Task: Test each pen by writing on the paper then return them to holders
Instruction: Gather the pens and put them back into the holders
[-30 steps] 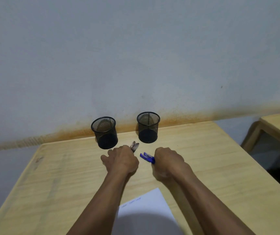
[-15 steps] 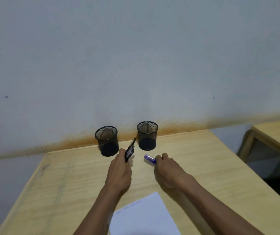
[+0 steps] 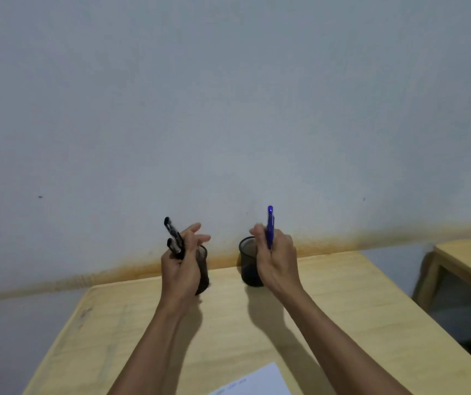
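Observation:
My left hand (image 3: 181,263) is raised in front of the left black mesh holder (image 3: 203,269) and grips black pens (image 3: 174,238), two ends sticking up to the left. My right hand (image 3: 277,258) is raised beside the right black mesh holder (image 3: 248,263) and holds a blue pen (image 3: 270,223) nearly upright. Both holders stand at the far edge of the wooden table (image 3: 228,332), partly hidden by my hands. A white sheet of paper (image 3: 254,383) with faint writing lies at the near edge.
A pale wall with an orange stain line rises right behind the holders. A second wooden table (image 3: 468,260) stands to the right across a dark gap.
Both hands lifted off the table and rose toward the holders, carrying the pens. The black pens and the blue pen now point upward. The view tilted up.

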